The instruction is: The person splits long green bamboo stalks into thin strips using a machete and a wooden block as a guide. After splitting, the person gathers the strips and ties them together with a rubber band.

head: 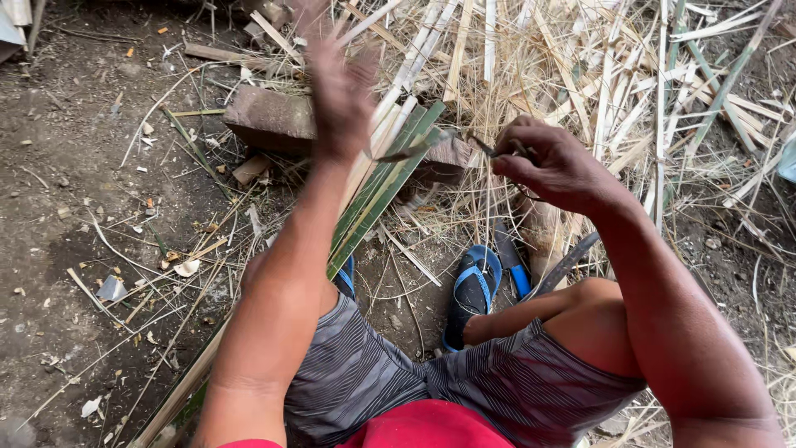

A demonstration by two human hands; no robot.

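Observation:
My left hand [340, 91] is raised over a bundle of long green and pale bamboo strips [383, 184] and is blurred by motion, so its grip is unclear. My right hand [551, 166] is closed in a fist on a thin dark strip [431, 143]. This strip runs leftward toward the left hand. The bundle slants from a flat stone block [267, 118] down past my left knee. I sit on the ground in grey striped shorts [373, 373].
A big heap of dry split bamboo and shavings [597, 75] fills the top right. My foot wears a blue and black sandal [474, 290], and a dark curved blade [565, 264] lies beside my right knee. Bare dirt strewn with chips [91, 207] lies to the left.

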